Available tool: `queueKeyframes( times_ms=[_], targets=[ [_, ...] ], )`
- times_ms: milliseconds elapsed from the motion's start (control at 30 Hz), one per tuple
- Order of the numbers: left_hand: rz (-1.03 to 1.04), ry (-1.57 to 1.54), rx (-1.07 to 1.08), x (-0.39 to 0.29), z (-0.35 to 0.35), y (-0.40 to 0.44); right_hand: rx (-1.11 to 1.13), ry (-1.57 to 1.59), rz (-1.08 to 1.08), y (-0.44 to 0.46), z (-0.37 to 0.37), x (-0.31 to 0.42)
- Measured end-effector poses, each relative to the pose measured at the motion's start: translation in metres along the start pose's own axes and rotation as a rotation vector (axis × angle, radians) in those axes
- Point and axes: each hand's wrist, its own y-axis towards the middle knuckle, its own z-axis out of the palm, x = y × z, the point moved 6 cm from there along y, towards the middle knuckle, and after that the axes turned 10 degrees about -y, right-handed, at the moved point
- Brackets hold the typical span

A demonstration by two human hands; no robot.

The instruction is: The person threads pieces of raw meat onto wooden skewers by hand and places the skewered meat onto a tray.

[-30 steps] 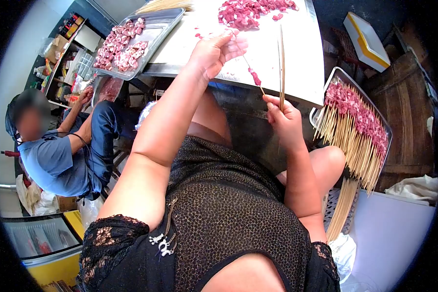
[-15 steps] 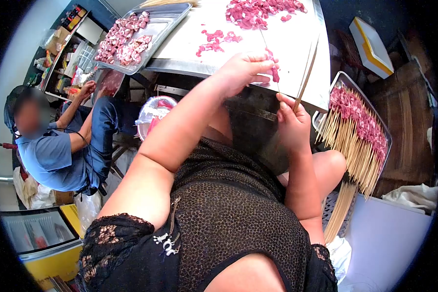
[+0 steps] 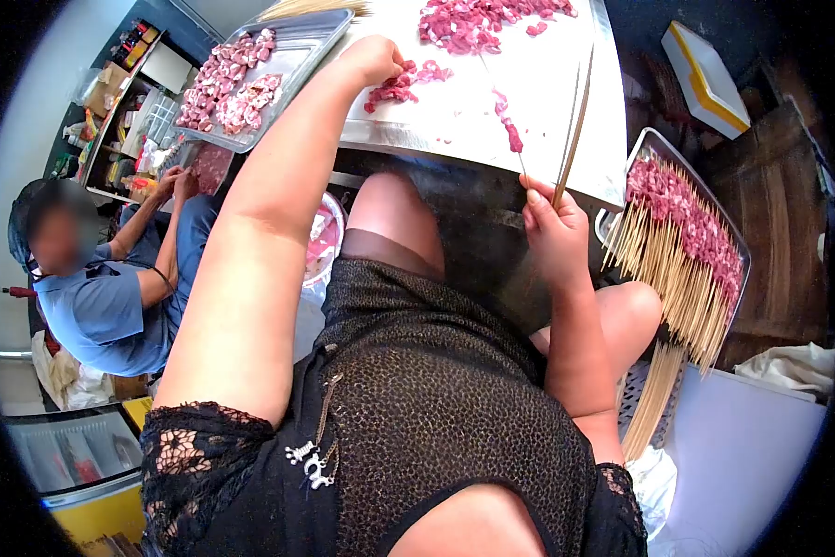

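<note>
My left hand [image 3: 378, 61] reaches out over the white table, its fingers curled and pinched at the edge of a small pile of raw red meat pieces [image 3: 397, 90]. Between the thumb and fingers of my right hand [image 3: 555, 223] is the lower end of a thin skewer [image 3: 521, 162], which points up and away over the table edge. Several meat pieces [image 3: 508, 125] are threaded along its middle. The same hand also grips a few bare bamboo skewers [image 3: 575, 130], standing upright beside the loaded one.
A larger meat heap [image 3: 464, 28] lies at the back of the white table [image 3: 417, 135]. A metal tray [image 3: 297, 74] of meat chunks stands at left, a tray [image 3: 654, 144] of loaded skewers at right. Bare skewers [image 3: 654, 399] lie below. A person [image 3: 102, 297] sits at left.
My left hand has left the meat on the skewer and moved left and away to the small pile. My right hand stays nearly in place with the skewers. The seated person's hands shifted slightly.
</note>
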Motion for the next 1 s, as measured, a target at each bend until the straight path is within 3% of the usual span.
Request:
queueKeyframes(
  times_ms=[100, 167, 233, 300, 367, 433, 567, 767, 933, 1000],
  targets=[
    [-0.124, 0.15, 0.078, -0.005, -0.002, -0.003, 0.014, -0.022, -0.005, 0.001, 0.003, 0.0],
    [-0.107, 0.13, 0.013, -0.004, -0.008, -0.005, -0.004, -0.04, -0.013, -0.001, 0.001, 0.003],
    [-0.131, -0.135, -0.1, -0.004, -0.021, -0.014, 0.03, -0.033, 0.024, -0.005, 0.003, 0.008],
    [-0.063, -0.668, -0.156, -0.004, -0.024, -0.021, 0.046, -0.032, -0.001, -0.006, 0.002, 0.01],
    [-0.052, -1.003, -0.259, -0.009, -0.025, -0.026, 0.044, -0.05, 0.013, -0.007, 0.003, 0.009],
    [-0.116, -1.358, -0.189, -0.015, -0.015, -0.032, 0.052, -0.061, 0.024, -0.007, 0.004, 0.009],
    [-0.188, -1.773, -0.161, -0.032, 0.015, -0.042, 0.096, -0.095, 0.02, -0.007, 0.006, 0.005],
    [-0.102, -1.831, -0.117, -0.058, 0.032, -0.049, 0.091, -0.131, 0.006, -0.008, 0.009, 0.002],
    [-0.16, -1.844, -0.178, -0.076, 0.026, -0.063, 0.079, -0.151, 0.033, -0.008, 0.008, -0.001],
    [-0.122, -1.957, -0.078, -0.075, 0.03, -0.058, 0.062, -0.176, 0.019, -0.008, 0.008, 0.0]
  ],
)
